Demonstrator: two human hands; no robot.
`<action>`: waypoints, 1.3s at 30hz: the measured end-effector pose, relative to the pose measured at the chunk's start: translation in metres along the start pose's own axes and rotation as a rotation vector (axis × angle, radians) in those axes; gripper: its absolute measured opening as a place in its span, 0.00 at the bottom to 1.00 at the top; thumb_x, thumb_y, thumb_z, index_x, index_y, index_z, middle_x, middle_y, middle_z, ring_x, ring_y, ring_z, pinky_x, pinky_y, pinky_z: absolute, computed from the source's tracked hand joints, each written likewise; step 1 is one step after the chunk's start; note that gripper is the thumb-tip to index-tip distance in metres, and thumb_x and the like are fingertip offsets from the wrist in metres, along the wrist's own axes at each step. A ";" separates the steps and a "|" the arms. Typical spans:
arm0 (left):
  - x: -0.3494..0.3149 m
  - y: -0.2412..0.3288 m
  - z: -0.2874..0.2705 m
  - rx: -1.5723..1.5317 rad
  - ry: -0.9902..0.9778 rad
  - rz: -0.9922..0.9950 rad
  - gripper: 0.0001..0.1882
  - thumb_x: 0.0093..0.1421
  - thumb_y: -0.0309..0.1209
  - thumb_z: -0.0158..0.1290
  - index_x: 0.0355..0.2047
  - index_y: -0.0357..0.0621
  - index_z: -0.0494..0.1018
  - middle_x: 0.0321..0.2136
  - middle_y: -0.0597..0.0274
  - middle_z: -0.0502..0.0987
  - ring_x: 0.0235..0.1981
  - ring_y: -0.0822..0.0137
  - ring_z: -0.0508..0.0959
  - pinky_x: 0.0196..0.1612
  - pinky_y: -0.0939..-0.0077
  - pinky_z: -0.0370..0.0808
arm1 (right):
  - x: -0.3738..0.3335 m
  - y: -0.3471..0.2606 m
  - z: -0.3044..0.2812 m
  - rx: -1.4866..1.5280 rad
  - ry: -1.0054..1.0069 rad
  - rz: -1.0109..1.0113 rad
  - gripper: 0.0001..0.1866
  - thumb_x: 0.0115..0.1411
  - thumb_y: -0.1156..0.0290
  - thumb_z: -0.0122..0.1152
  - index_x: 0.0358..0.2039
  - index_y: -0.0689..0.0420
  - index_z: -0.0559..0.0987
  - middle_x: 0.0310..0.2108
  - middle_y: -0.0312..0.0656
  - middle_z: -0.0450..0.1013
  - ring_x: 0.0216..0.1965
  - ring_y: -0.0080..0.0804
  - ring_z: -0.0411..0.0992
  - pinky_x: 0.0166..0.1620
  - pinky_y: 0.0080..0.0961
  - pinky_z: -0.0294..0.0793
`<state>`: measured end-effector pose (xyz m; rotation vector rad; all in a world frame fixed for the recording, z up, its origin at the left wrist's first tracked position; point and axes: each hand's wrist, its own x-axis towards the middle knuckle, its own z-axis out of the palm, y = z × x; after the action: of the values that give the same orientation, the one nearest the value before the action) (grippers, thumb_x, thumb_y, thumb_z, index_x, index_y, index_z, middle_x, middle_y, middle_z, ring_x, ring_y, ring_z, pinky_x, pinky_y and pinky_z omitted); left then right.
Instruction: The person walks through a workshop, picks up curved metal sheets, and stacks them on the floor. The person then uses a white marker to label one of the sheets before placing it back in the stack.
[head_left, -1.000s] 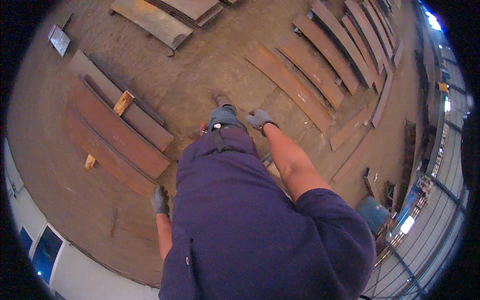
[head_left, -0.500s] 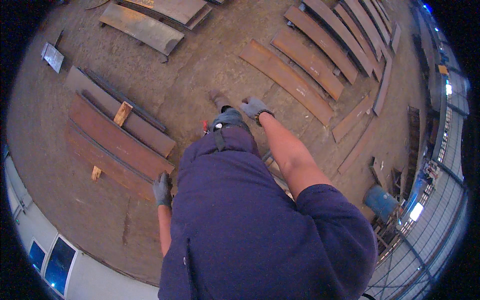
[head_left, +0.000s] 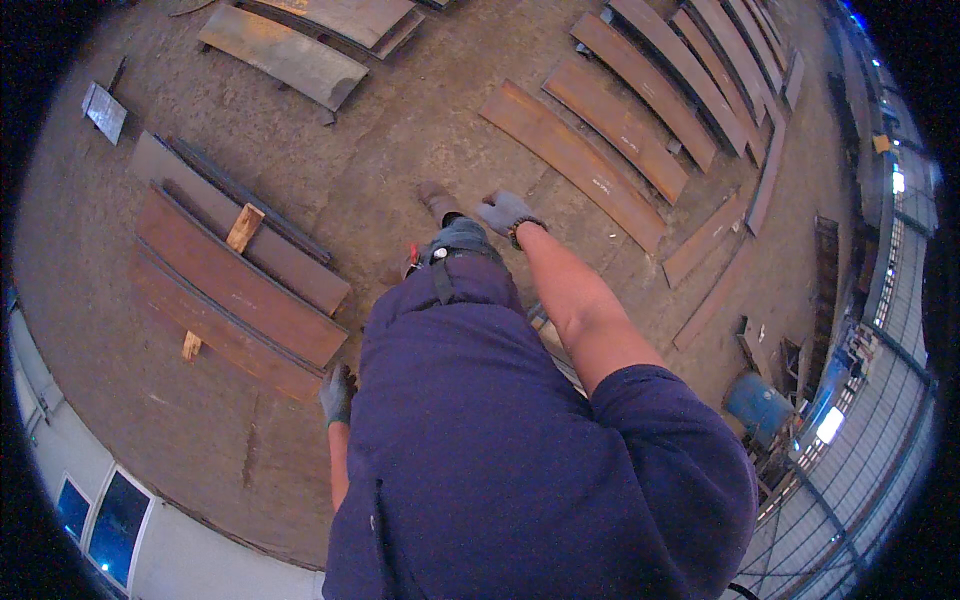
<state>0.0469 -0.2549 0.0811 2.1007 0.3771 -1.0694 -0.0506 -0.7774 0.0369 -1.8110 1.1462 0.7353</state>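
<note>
My left hand (head_left: 337, 393), in a grey glove, hangs low beside my left hip. It is nearest to the ends of the rusty curved steel plates (head_left: 225, 290) lying on the left, a small gap off the lowest one. Its fingers look loosely apart, with nothing seen in them. Over the floor ahead, my right hand (head_left: 507, 211), also gloved and with a dark bracelet at the wrist, is held out from my body. Its fingers are bent but not closed, and no object shows in them. A brown boot (head_left: 434, 196) is visible just left of that hand.
Wooden blocks (head_left: 245, 228) rest on the left plates. More curved steel plates (head_left: 570, 165) lie in rows at the front right, and others (head_left: 285, 55) at the far left. A blue drum (head_left: 758, 405) stands by the right wall among scrap. A pale wall with windows (head_left: 118, 530) is at lower left.
My left hand has drawn slightly right and down, away from the plate ends. The right hand has shifted only slightly. The plates have not moved.
</note>
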 end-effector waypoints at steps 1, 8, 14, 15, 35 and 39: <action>0.004 0.006 0.002 0.006 -0.014 -0.042 0.18 0.63 0.40 0.54 0.45 0.39 0.76 0.32 0.62 0.78 0.29 0.68 0.77 0.30 0.71 0.72 | -0.002 0.001 -0.001 0.008 0.017 -0.009 0.30 0.58 0.52 0.56 0.56 0.57 0.80 0.53 0.54 0.78 0.56 0.49 0.76 0.59 0.38 0.72; -0.001 0.034 0.009 -0.021 0.099 -0.153 0.24 0.63 0.44 0.53 0.51 0.41 0.79 0.34 0.58 0.81 0.32 0.67 0.78 0.35 0.70 0.74 | 0.009 0.050 0.020 0.075 -0.037 -0.037 0.29 0.61 0.55 0.57 0.58 0.59 0.78 0.52 0.54 0.78 0.55 0.48 0.76 0.58 0.40 0.72; -0.002 0.013 0.010 -0.013 0.315 -0.009 0.29 0.62 0.47 0.53 0.53 0.35 0.76 0.43 0.45 0.83 0.44 0.51 0.82 0.50 0.62 0.75 | 0.077 0.098 0.040 -0.143 0.052 -0.106 0.23 0.58 0.58 0.59 0.49 0.60 0.81 0.31 0.42 0.79 0.23 0.32 0.74 0.25 0.33 0.73; -0.001 0.003 0.010 0.008 0.365 -0.025 0.29 0.62 0.48 0.53 0.53 0.35 0.76 0.44 0.45 0.83 0.45 0.50 0.82 0.50 0.62 0.75 | 0.085 0.097 0.036 -0.174 0.040 -0.147 0.23 0.58 0.58 0.59 0.49 0.60 0.81 0.31 0.42 0.78 0.24 0.32 0.75 0.26 0.33 0.75; -0.019 -0.207 0.113 -0.087 0.327 -0.424 0.27 0.62 0.51 0.50 0.49 0.44 0.80 0.43 0.44 0.82 0.44 0.43 0.82 0.46 0.53 0.78 | 0.053 -0.353 0.104 -1.014 0.095 -0.995 0.22 0.61 0.57 0.57 0.50 0.57 0.82 0.45 0.58 0.79 0.49 0.57 0.77 0.54 0.48 0.76; 0.002 -0.163 0.096 -0.490 0.589 -0.407 0.25 0.62 0.49 0.54 0.49 0.42 0.80 0.38 0.51 0.82 0.38 0.54 0.81 0.41 0.61 0.77 | 0.078 -0.477 0.155 -1.144 -0.042 -0.982 0.22 0.60 0.60 0.57 0.50 0.60 0.82 0.48 0.57 0.79 0.52 0.55 0.76 0.57 0.45 0.74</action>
<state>-0.0958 -0.2128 -0.0350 1.8801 1.2589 -0.4599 0.4111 -0.5672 0.0651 -2.8426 -0.4491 0.8326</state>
